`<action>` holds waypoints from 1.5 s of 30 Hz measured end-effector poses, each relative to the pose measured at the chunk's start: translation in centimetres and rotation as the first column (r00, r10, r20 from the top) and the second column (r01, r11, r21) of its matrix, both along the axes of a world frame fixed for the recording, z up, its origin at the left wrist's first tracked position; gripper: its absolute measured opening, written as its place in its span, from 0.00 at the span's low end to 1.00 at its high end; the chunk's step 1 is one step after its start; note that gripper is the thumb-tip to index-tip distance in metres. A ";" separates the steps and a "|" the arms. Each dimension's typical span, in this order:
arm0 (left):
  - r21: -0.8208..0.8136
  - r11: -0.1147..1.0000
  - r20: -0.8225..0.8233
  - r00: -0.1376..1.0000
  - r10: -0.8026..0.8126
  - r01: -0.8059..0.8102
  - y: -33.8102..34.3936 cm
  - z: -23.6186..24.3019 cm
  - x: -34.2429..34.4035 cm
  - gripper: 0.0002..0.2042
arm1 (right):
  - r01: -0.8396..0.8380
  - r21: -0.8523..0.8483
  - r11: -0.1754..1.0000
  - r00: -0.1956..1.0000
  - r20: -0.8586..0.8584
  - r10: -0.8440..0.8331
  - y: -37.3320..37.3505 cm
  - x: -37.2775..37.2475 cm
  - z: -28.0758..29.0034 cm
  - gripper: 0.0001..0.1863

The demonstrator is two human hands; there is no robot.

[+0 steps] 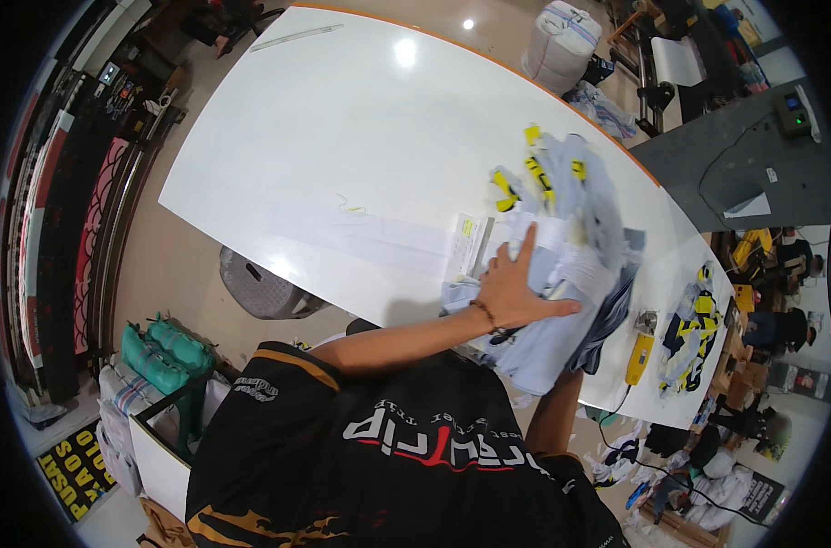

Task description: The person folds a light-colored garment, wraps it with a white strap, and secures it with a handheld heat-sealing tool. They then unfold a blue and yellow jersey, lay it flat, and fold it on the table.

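Basically, left hand (516, 288) lies flat, fingers spread, palm down on top of the stack of light-blue fabric pieces (561, 274); grip is open, pressing, not clasping anything. Right forearm comes up from below and goes under the near lower edge of the stack; right hand itself is hidden by cloth, so cannot tell whether that grip is open or closed.

Stack sits on the white counter (342, 155), toward its right part, just at the near edge by the person's torso. It's pale blue cloth, many layers, loosely piled and fanned out. Far pieces carry yellow-and-black printed patches. A darker blue-grey layer shows at the stack's right side. Lower corner of the stack overhangs the counter edge.

Touching the stack's left side: small white paper pad (467, 245) with a yellow-green mark. Right of the stack, apart from it: yellow handheld power tool (640, 352) with cord running off the near edge. Further right: second pile of yellow-black-white printed pieces (691, 333).

Room: counter left and beyond the stack is bare white surface, wide open. A long ruler (296, 36) lies at the far-left corner, well apart. To the right the room is tighter, with the tool and the second pile. Orange trim runs along the far edge.
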State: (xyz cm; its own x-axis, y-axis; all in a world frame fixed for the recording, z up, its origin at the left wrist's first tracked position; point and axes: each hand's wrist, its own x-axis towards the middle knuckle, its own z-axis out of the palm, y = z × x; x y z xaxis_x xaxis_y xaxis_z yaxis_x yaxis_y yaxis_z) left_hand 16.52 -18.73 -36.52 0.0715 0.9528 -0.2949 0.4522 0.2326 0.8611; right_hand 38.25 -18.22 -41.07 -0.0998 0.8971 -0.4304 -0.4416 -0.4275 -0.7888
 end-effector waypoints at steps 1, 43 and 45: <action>0.009 0.999 0.021 0.999 0.033 -0.033 -0.6 -1.1 -1.0 0.71 | -0.038 -0.019 0.999 0.999 -0.018 0.038 -0.2 -0.4 -1.2 0.43; 0.330 0.895 -0.316 0.858 0.404 -0.300 -3.8 -19.8 -21.4 0.25 | -0.306 0.259 0.916 -0.027 0.959 -0.281 -1.7 -1.0 -8.5 0.35; 0.328 0.900 -0.564 0.705 0.430 -0.287 -4.2 -19.5 -23.8 0.27 | -0.424 0.180 0.888 -0.218 0.931 -0.293 -2.2 -0.3 -8.8 0.38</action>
